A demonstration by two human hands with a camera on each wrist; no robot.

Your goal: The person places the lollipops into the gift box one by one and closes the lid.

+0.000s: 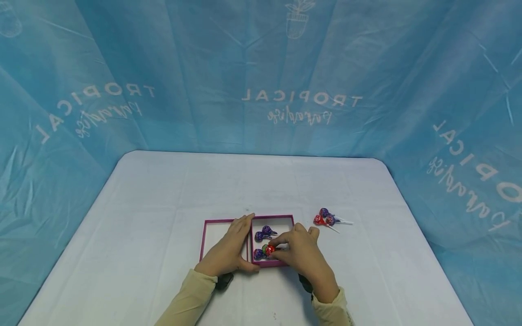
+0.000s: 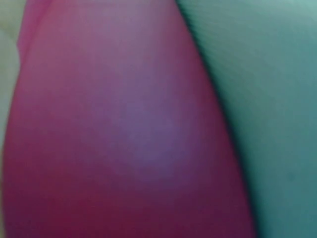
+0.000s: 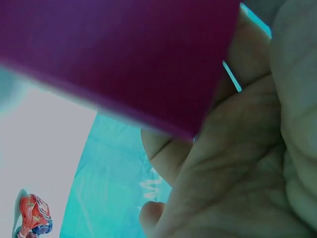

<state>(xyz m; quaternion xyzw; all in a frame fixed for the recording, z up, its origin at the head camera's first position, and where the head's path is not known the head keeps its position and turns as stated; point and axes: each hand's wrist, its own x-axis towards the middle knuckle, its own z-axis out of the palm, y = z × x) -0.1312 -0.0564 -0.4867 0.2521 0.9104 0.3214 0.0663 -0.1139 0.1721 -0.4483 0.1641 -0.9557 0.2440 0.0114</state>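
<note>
My right hand [image 1: 301,253] reaches over a shallow magenta-edged box [image 1: 285,221] with a white inside. Its thumb and forefinger pinch a red and green wrapped lollipop [image 1: 268,250] low in the box. Beside that lies a purple lollipop [image 1: 258,254], and farther back are two more purple lollipops [image 1: 264,233]. My left hand [image 1: 229,250] rests along the box's left side, fingers stretched toward the back corner, thumb at the front corner. The left wrist view is filled by a blurred magenta wall [image 2: 124,119]. In the right wrist view, the box wall [image 3: 148,59] hides the pinching fingertips.
A second magenta-edged tray [image 1: 212,233] adjoins the box on the left, partly under my left hand. Several lollipops [image 1: 329,220] lie grouped on the white tabletop [image 1: 367,271] to the right, sticks pointing right. A blue printed curtain [image 1: 244,131] surrounds the table's back and sides.
</note>
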